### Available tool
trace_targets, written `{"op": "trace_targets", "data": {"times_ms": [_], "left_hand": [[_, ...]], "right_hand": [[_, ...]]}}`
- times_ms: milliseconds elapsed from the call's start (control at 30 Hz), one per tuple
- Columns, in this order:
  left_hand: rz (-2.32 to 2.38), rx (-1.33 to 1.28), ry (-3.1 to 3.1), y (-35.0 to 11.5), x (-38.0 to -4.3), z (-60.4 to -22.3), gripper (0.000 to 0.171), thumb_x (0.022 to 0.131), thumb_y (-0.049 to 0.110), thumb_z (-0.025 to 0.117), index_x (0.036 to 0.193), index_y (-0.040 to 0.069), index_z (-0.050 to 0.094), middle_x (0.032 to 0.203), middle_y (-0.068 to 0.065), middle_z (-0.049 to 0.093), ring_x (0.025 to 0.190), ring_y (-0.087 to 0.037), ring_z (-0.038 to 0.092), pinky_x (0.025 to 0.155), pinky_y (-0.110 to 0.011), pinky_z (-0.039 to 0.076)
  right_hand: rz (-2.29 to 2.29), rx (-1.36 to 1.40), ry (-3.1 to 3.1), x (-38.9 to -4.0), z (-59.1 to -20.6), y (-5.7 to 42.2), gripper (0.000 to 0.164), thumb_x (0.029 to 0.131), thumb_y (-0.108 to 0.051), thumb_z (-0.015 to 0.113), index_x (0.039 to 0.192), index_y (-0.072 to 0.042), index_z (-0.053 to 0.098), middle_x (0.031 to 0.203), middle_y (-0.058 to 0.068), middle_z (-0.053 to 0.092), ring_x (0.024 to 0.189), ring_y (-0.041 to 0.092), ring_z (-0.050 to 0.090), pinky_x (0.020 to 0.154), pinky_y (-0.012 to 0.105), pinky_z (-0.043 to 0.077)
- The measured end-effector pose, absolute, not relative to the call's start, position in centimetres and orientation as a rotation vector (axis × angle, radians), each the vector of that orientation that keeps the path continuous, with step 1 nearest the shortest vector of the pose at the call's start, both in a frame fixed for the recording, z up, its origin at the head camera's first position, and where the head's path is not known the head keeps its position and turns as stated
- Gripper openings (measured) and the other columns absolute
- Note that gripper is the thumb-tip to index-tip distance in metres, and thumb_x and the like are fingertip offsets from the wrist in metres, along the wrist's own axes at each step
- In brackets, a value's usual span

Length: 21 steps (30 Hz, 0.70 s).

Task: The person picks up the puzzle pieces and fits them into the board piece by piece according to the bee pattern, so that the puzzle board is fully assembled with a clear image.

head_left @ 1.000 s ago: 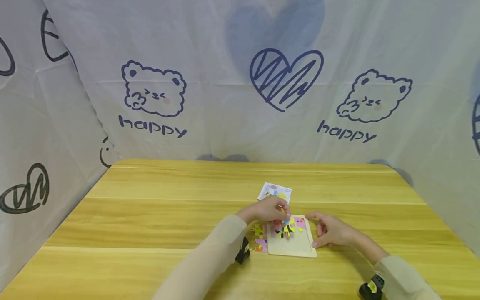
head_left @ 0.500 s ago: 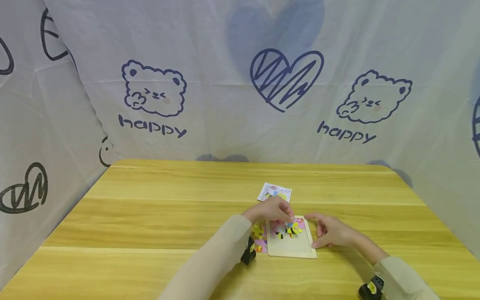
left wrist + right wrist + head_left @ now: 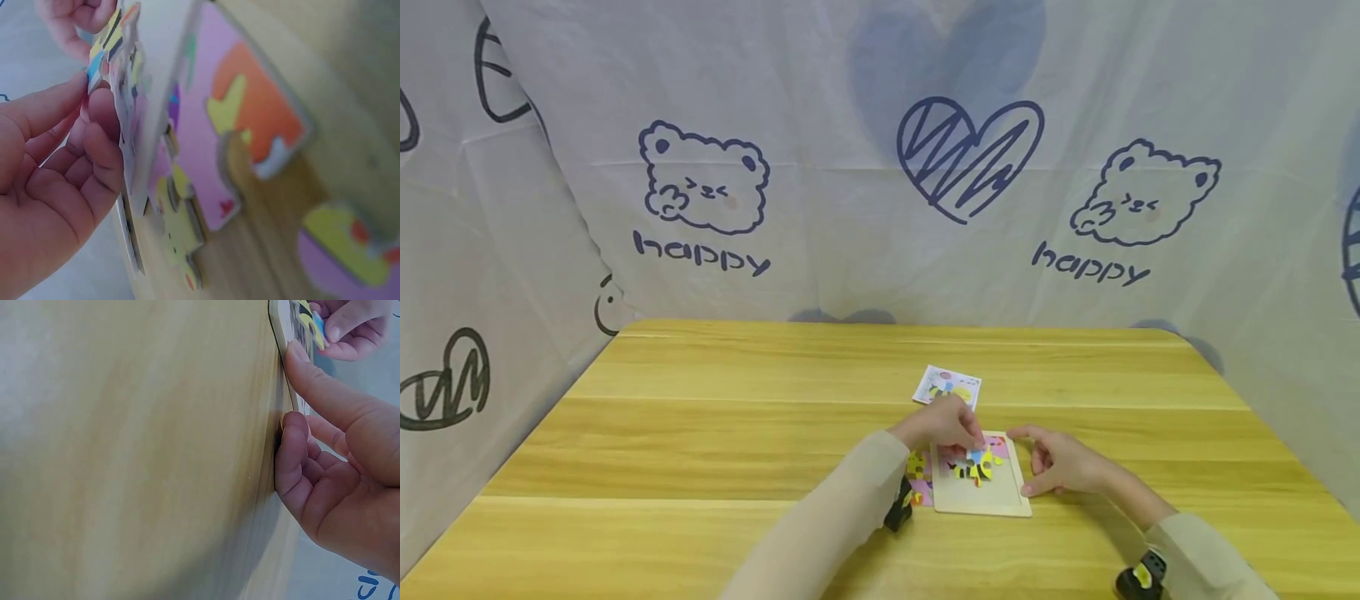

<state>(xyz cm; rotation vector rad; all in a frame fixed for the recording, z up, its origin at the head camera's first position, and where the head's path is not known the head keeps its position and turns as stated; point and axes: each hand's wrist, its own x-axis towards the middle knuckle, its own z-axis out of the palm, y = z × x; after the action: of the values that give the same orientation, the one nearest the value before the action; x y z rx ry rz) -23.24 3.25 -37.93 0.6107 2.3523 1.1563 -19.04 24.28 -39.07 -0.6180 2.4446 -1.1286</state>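
Note:
In the head view my left hand (image 3: 947, 422) pinches a yellow, black and blue jigsaw piece (image 3: 981, 468) between thumb and fingertips. The piece is tilted just over the upper part of a pale wooden puzzle tray (image 3: 979, 502). Pink pieces (image 3: 997, 443) lie in the tray's top corner, partly hidden by the hand. My right hand (image 3: 1063, 461) holds the tray's right side, index finger at the far corner and thumb lower down the edge. The left wrist view shows the held piece (image 3: 96, 67) at the thumb tip; the right wrist view shows my right thumb (image 3: 303, 359) on the rim.
Loose jigsaw pieces lie left of the tray, among them a pink and orange one (image 3: 253, 106) and a yellow one (image 3: 178, 234). A printed picture card (image 3: 951, 382) lies beyond the tray. A wooden table (image 3: 700, 417) runs back to a patterned cloth (image 3: 820, 208).
My left hand has shifted slightly right and toward me over the tray, and the held piece has turned and shows its yellow and black face more. The right hand stays put.

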Motion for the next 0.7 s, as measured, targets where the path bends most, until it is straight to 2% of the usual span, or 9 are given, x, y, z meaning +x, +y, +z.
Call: {"op": "trace_targets", "data": {"times_ms": [133,433,600,700], "left_hand": [[1.047,0.644,2.439,3.22,-23.24,-38.15,0.013,0.078,0.006,0.068,0.066,0.004,0.064,0.051,-0.001,0.054,0.042,-0.008,0.045,0.039,-0.017,0.036],[0.936,0.685,2.506,3.58,-23.37,-38.25,0.014,0.078,0.006,0.068,0.065,0.006,0.064,0.051,-0.001,0.055,0.04,-0.007,0.045,0.038,-0.016,0.036],[0.847,0.856,2.556,3.26,-23.57,-37.97,0.006,0.075,0.01,0.072,0.072,0.007,0.068,0.058,0.005,0.056,0.047,-0.003,0.045,0.045,-0.014,0.038],[0.792,0.993,2.553,2.76,-23.64,-37.56,0.011,0.072,0.012,0.074,0.081,0.008,0.07,0.063,0.007,0.056,0.054,-0.003,0.045,0.051,-0.014,0.039]], "right_hand": [[-1.125,-0.612,2.448,-19.09,-39.11,24.25,0.075,0.069,-0.015,0.076,0.127,0.01,0.035,0.067,0.003,0.047,0.048,0.009,0.041,0.04,0.021,0.037],[-1.127,-0.617,2.444,-18.99,-39.03,24.28,0.075,0.07,-0.014,0.076,0.127,0.01,0.034,0.067,0.003,0.047,0.047,0.008,0.04,0.04,0.021,0.037],[-1.134,-0.616,2.442,-18.93,-38.94,24.24,0.075,0.07,-0.014,0.076,0.127,0.011,0.034,0.067,0.003,0.047,0.047,0.008,0.04,0.04,0.02,0.036],[-1.138,-0.615,2.437,-18.9,-38.87,24.25,0.075,0.07,-0.013,0.076,0.127,0.011,0.033,0.068,0.004,0.047,0.048,0.008,0.04,0.04,0.02,0.037]]}}
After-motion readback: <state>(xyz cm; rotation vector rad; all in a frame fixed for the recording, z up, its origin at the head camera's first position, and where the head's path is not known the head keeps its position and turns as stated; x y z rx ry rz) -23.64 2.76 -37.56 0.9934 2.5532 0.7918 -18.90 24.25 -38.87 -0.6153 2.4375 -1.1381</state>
